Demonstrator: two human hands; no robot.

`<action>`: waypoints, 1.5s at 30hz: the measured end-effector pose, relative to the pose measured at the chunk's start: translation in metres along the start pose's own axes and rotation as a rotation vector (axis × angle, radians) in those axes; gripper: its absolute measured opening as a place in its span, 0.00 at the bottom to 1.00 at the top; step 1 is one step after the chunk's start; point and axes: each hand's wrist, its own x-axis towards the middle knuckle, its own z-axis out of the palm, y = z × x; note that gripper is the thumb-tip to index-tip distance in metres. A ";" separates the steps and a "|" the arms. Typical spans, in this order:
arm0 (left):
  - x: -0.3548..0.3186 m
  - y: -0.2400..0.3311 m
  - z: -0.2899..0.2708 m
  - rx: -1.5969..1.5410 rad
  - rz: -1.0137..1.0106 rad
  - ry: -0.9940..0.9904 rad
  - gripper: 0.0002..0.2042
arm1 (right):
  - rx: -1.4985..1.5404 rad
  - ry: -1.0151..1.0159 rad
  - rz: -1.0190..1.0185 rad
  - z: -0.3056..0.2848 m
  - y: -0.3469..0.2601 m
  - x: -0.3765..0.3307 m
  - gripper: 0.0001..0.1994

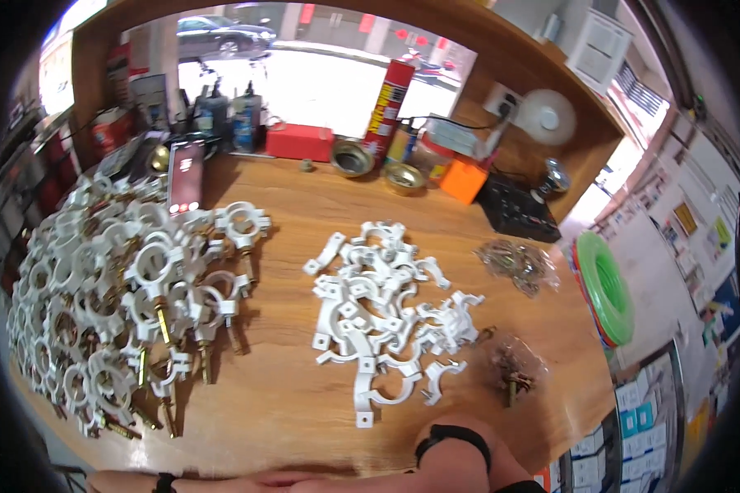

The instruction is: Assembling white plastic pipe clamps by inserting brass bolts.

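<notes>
Wood desk [279, 337]. L: big pile of wht pipe clamps [150, 287] w/ brass-col. bolts [163, 320]. Btm edge: forearms [362, 483]; can't tell if L/R fingers apart or together. Ctr: loose wht clamp halves [358, 320]. R: 2 clear bags [518, 264], metal bits inside.

Single head-worn view, left fisheye. Camera sits above the near side of the brown wood-grain tabletop [279, 353], facing down and forward across it. Close range: tabletop fills the middle of the field; coverage runs beyond its far side through a bright, wood-framed rectangular opening [321, 94].
</notes>
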 end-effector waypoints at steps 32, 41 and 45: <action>0.000 0.012 0.011 0.049 0.029 -0.044 0.17 | -0.350 0.008 0.242 -0.018 -0.004 -0.011 0.11; 0.001 0.009 0.016 0.082 0.018 -0.063 0.17 | -0.278 0.035 0.230 -0.013 -0.001 -0.011 0.13; -0.001 0.012 0.016 0.105 0.025 -0.056 0.17 | -0.277 -0.031 0.207 -0.019 -0.001 -0.009 0.13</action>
